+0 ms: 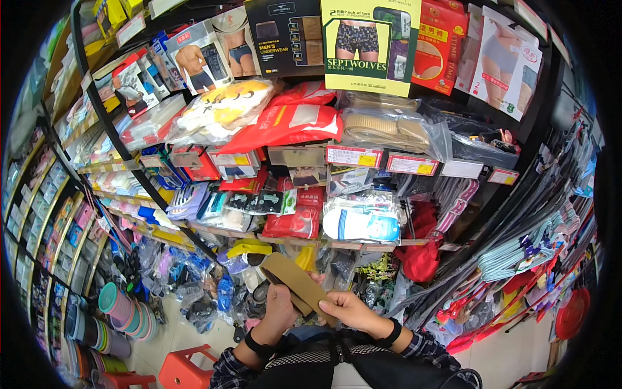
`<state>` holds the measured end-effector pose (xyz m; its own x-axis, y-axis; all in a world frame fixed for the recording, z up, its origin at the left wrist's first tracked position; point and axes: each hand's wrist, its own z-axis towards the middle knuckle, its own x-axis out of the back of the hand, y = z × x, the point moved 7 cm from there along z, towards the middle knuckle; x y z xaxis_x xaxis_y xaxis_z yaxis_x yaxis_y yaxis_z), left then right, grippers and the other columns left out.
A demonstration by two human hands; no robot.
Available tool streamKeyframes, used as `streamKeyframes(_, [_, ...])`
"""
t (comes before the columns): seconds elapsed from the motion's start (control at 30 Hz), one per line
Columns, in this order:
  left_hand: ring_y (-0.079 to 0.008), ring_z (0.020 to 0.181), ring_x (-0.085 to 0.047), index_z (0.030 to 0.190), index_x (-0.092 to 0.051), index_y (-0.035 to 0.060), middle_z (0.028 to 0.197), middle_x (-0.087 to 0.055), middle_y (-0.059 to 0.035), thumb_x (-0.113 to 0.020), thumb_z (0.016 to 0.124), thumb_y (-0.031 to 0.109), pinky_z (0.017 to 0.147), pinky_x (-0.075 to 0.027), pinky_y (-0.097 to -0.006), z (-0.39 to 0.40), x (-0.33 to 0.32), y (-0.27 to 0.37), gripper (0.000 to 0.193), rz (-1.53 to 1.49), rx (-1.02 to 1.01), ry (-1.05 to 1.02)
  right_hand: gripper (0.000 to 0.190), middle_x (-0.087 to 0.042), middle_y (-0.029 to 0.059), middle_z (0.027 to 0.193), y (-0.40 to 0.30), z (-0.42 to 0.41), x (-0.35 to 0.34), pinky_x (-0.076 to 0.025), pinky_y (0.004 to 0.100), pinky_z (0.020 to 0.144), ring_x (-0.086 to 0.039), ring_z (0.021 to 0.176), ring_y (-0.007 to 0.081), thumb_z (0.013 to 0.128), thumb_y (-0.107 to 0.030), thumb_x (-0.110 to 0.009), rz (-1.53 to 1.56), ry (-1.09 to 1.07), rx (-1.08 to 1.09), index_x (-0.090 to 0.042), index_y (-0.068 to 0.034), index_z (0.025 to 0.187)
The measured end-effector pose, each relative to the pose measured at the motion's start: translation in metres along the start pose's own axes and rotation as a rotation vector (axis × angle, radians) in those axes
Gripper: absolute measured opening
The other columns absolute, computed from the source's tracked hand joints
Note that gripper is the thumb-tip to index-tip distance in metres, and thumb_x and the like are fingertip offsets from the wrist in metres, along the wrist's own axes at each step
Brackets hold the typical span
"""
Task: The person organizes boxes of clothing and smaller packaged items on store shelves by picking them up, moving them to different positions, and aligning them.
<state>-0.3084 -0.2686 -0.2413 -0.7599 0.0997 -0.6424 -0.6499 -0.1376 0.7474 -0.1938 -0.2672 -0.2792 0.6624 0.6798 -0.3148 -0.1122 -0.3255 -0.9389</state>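
A tan fabric belt or strap [301, 287] is held in front of my body, folded into a loop with a flat outer face. My left hand [281, 307] grips the folded layers at the left, thumb up. At the lower right end, my right hand [351, 311] pinches the strap between thumb and fingers. Beyond both hands, on the shelf, lie bagged tan belts [386, 131] in clear plastic, beside a red plastic package [291, 124]. Packaged white socks [360, 224] rest on the shelf below.
Boxed underwear [371, 46] lines the top shelf. Price tags [354, 156] edge the middle shelf. Bagged shoes [199, 291] lie low at the left, near plastic baskets [116, 301] and a red stool [187, 367]. Hangers [515, 262] crowd the right side.
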Motion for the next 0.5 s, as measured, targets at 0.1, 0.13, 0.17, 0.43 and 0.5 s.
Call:
streamKeyframes(0.1, [-0.0217, 0.082, -0.053, 0.101, -0.044, 0.0063, 0.087, -0.050, -0.0079, -0.049, 0.090, 0.025, 0.082, -0.046, -0.0374, 0.002, 0.004, -0.002, 0.022, 0.075, 0.087, 0.133, 0.027, -0.062, 0.0033, 0.071, 0.005, 0.000, -0.003, -0.048, 0.0220, 0.061, -0.060, 0.065, 0.0093, 0.092, -0.026, -0.051, 0.029, -0.096, -0.002, -0.057, -0.001, 0.083])
streamKeyframes(0.13, [-0.0217, 0.082, -0.053, 0.101, -0.044, 0.0063, 0.087, -0.050, -0.0079, -0.049, 0.090, 0.025, 0.082, -0.046, -0.0374, 0.002, 0.004, -0.003, 0.022, 0.075, 0.087, 0.133, 0.027, -0.062, 0.0033, 0.071, 0.004, -0.001, -0.004, -0.048, 0.0220, 0.061, -0.060, 0.065, 0.0093, 0.092, -0.026, -0.051, 0.029, -0.096, -0.001, -0.057, -0.001, 0.083])
streamKeyframes(0.17, [-0.0207, 0.082, -0.052, 0.101, -0.043, 0.0072, 0.086, -0.048, -0.0071, -0.052, 0.087, 0.022, 0.082, -0.045, -0.0376, 0.002, 0.002, -0.003, 0.022, 0.077, 0.060, 0.113, 0.026, -0.062, 0.0037, 0.071, 0.004, -0.002, -0.004, -0.048, 0.0217, 0.059, -0.060, 0.064, 0.0094, 0.092, -0.026, -0.051, 0.021, -0.089, -0.008, -0.057, -0.001, 0.083])
streamKeyframes(0.43, [-0.0186, 0.087, -0.048, 0.104, -0.039, 0.0094, 0.091, -0.046, -0.0057, -0.061, 0.078, 0.014, 0.084, -0.044, -0.0374, -0.003, -0.014, 0.005, 0.034, 0.030, 0.003, 0.050, 0.027, -0.063, 0.0047, 0.070, 0.000, -0.006, -0.001, -0.048, 0.0210, 0.055, -0.060, 0.061, 0.0092, 0.091, -0.027, -0.052, -0.047, -0.003, 0.053, -0.056, -0.002, 0.083])
streamKeyframes(0.5, [-0.0186, 0.087, -0.048, 0.103, -0.039, 0.0092, 0.091, -0.045, -0.0058, -0.060, 0.078, 0.016, 0.084, -0.043, -0.0371, -0.004, -0.013, 0.004, 0.033, 0.006, 0.036, 0.131, 0.028, -0.060, 0.0016, 0.071, -0.002, -0.007, -0.001, -0.044, 0.0189, 0.055, -0.057, 0.060, 0.0063, 0.090, -0.028, -0.054, -0.055, 0.022, 0.033, -0.056, -0.001, 0.086])
